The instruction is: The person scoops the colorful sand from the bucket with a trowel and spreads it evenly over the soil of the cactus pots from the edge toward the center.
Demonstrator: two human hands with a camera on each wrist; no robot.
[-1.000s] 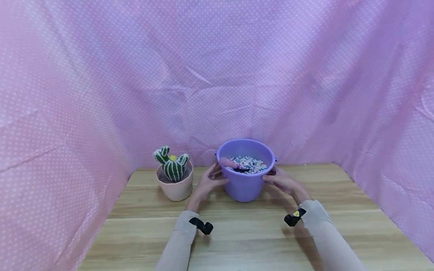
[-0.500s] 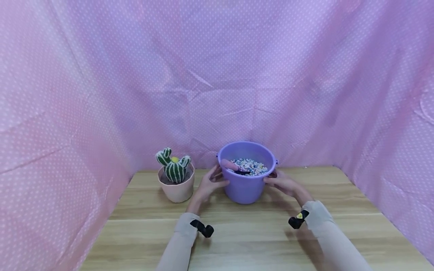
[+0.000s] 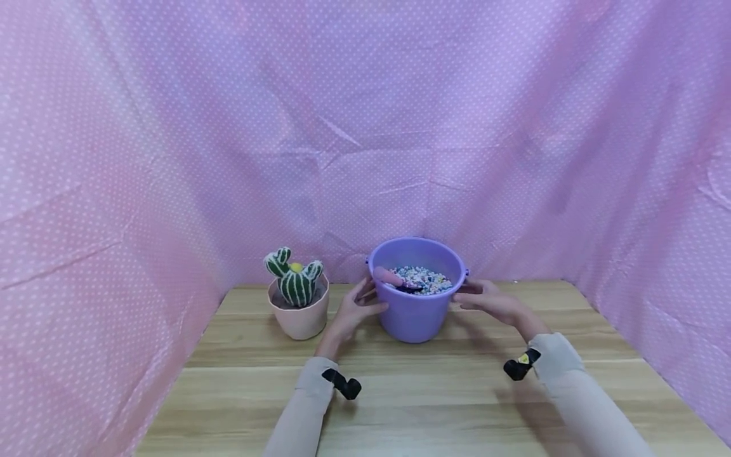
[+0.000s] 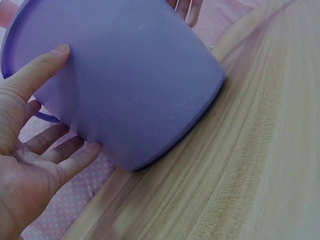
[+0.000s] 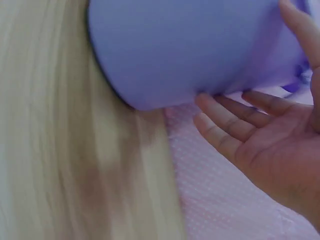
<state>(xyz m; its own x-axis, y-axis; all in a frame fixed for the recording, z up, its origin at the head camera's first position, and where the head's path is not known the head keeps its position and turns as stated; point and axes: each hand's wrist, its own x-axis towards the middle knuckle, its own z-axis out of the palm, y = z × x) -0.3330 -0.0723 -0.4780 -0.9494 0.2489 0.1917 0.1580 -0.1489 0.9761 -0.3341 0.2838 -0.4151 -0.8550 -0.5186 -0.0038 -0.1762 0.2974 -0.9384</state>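
Note:
A purple bucket (image 3: 414, 320) stands upright on the wooden table, partly filled with small multicoloured beads (image 3: 428, 279). In the beads leans a small scoop with a pink handle (image 3: 387, 276). My left hand (image 3: 353, 311) rests against the bucket's left side; in the left wrist view its thumb (image 4: 50, 59) touches the wall and its fairly straight fingers lie along the edge. At the right side is my right hand (image 3: 492, 301), fingers spread. Its fingertips are at the bucket wall in the right wrist view; whether all touch I cannot tell.
Left of the bucket a knitted cactus (image 3: 297, 289) sits in a pale pink pot (image 3: 301, 320). Pink dotted cloth (image 3: 365, 127) hangs behind and at both sides of the table (image 3: 422, 406).
My right hand has drawn slightly away to the right, its thumb sliding off the bucket's front. My left hand and the bucket stay in place; the head view has shifted a little.

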